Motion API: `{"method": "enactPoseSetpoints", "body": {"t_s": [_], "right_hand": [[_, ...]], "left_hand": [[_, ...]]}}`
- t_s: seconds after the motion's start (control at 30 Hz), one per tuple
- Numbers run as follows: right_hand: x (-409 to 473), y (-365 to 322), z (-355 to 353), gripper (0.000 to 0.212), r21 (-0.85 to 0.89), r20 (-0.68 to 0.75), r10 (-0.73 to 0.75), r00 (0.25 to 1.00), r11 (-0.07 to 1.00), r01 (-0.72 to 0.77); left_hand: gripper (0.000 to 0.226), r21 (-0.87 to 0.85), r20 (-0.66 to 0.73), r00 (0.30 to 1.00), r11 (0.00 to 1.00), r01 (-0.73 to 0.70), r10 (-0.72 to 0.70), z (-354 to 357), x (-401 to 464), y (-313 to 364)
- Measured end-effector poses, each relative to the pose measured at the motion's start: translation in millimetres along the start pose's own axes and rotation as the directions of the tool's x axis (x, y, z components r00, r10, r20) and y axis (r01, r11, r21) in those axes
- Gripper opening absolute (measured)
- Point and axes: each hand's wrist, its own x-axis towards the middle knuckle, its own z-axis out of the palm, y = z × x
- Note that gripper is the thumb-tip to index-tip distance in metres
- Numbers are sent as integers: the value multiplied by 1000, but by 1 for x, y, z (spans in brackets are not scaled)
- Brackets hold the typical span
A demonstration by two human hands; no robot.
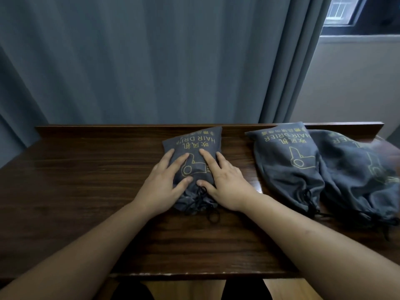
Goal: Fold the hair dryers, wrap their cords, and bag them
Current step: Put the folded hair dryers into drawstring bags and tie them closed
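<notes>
A dark grey drawstring bag (195, 139) with yellow "HAIR DRIER" print lies in the middle of the wooden table (86, 180), its cinched mouth and black cord (205, 204) pointing toward me. My left hand (161, 185) rests flat on the bag's left side, fingers straight. My right hand (225, 180) presses on its right side, fingers spread. Whatever is inside the bag is hidden. Two more filled bags of the same kind lie at the right, one (287, 163) beside the other (357, 176), overlapping.
A raised wooden lip (129, 127) runs along the table's back edge, with a blue-grey curtain (151, 61) behind it. A window (346, 11) shows at top right. The table's front edge (194, 274) is near my body.
</notes>
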Motion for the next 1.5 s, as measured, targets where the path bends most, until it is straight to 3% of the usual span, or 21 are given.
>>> {"method": "enactPoseSetpoints", "body": {"t_s": [0.47,0.63,0.87,1.03,1.1,1.2,1.27,1.33,1.43,1.5], "right_hand": [[8,11,1,79,38,10,54,998,998,-55],[18,4,-21,77,119,111,132,985,982,-145],[34,-10,-55,91,191,298,272,915,922,-336],[33,-14,-74,99,142,396,256,882,932,-335],[29,-8,-87,96,91,374,246,894,950,-300],[16,12,-111,77,-71,152,326,933,945,-319],[8,34,-129,70,-165,-6,436,900,887,-431],[4,62,-145,74,-212,-58,572,818,794,-570],[1,96,-152,90,-183,83,718,691,693,-698],[3,102,-149,96,-114,145,735,662,677,-727]], "left_hand": [[64,-91,-26,998,994,-58,56,15,25,-12],[62,-104,62,998,995,5,2,4,32,-2],[74,-64,231,971,995,74,-58,-18,37,8],[78,-51,308,943,987,150,-127,-35,43,22],[87,-54,335,931,984,172,-144,-39,49,26],[102,6,384,907,983,186,-174,-41,63,31],[107,75,429,878,977,198,-211,-41,73,36],[109,124,462,854,971,203,-238,-41,82,41],[107,142,488,830,962,232,-272,-39,92,52],[104,141,495,823,960,241,-279,-38,95,58]]}}
